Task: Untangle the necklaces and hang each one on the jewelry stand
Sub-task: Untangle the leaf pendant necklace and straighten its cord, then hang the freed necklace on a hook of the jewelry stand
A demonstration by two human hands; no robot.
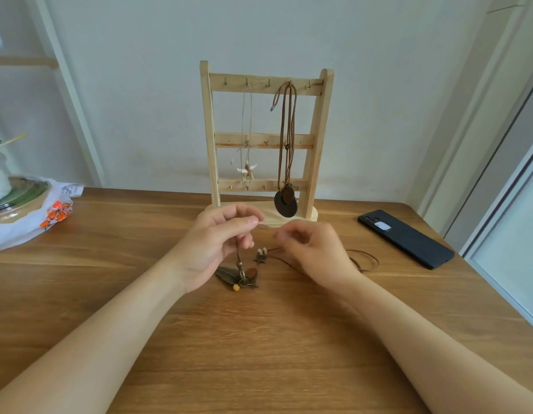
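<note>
Necklace pinched, left hand; right hand (mid-table)

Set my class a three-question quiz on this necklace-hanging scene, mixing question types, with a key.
1. True or false: two necklaces already hang on the jewelry stand.
2. The left hand pinches the cord of which pendant? A starfish, B feather pendant, C disc.
3. Fill in: the black phone lies on the table to the stand's ___.
Key: 1 true; 2 B; 3 right.
</note>
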